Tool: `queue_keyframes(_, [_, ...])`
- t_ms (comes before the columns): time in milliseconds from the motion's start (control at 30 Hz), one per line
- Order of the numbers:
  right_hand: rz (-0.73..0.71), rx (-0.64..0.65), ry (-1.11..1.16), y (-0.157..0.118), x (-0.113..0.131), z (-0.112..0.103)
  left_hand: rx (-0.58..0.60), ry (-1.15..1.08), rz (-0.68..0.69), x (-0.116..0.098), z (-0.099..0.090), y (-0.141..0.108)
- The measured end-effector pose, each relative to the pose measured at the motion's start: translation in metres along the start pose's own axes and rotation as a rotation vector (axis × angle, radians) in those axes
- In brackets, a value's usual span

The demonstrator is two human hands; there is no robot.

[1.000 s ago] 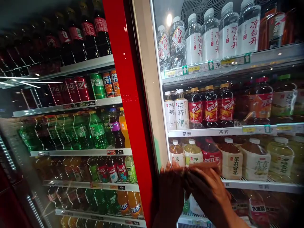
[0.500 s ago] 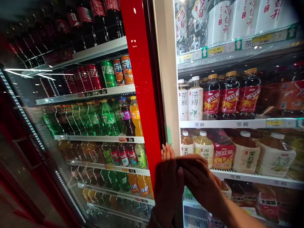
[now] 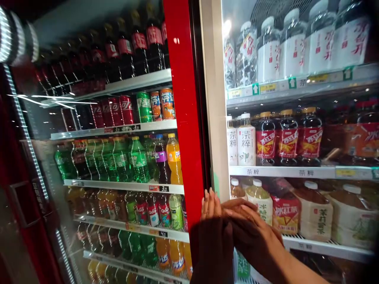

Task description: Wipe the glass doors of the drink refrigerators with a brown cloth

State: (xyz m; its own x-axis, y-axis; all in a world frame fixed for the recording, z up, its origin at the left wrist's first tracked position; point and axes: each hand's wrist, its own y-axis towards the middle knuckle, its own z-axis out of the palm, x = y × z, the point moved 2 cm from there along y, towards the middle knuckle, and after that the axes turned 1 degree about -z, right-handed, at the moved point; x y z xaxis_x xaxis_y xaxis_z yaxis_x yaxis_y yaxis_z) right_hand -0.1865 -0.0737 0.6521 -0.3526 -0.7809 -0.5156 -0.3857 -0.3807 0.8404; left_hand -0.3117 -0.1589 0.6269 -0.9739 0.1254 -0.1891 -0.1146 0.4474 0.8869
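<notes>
Hands [image 3: 251, 230] close together, left [image 3: 214, 232] upright

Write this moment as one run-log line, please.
left hand: raised by beige frame | right hand: beside left hand | beyond: bottles on shelves

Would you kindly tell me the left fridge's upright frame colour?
The upright frame is red, clearest in the head view.

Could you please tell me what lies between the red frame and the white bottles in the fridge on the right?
In the head view, a black strip and then a beige frame lie between the red frame and the white bottles.
</notes>
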Motion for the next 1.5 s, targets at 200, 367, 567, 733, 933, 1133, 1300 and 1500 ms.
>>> queue_keyframes(200, [0.03,-0.056,-0.005,0.094,-0.054,-0.011,-0.318,-0.08,0.09,-0.003,0.001,0.068])
queue_keyframes(367, [-0.023,-0.099,0.041,0.069,-0.032,-0.014,-0.207,-0.128,0.073,-0.007,-0.002,0.066])
queue_keyframes(567, [-0.118,-0.076,-0.005,0.104,-0.063,-0.013,-0.241,-0.185,0.121,-0.025,-0.02,0.102])
queue_keyframes(733, [0.08,-0.141,-0.071,0.152,-0.105,-0.022,-0.307,-0.237,0.193,-0.045,-0.03,0.152])
queue_keyframes(933, [-0.026,-0.136,-0.039,0.082,-0.07,-0.024,-0.276,-0.156,0.171,-0.039,-0.008,0.127])
queue_keyframes(1133, [0.045,-0.096,-0.115,0.106,-0.142,-0.057,-0.306,-0.102,0.172,-0.064,-0.015,0.166])
queue_keyframes(1300, [0.173,-0.132,-0.192,0.072,-0.14,-0.072,-0.266,-0.016,0.161,-0.08,-0.004,0.186])
queue_keyframes(1500, [-0.103,-0.07,-0.227,0.093,-0.162,-0.074,-0.329,-0.015,0.128,-0.087,-0.001,0.201])
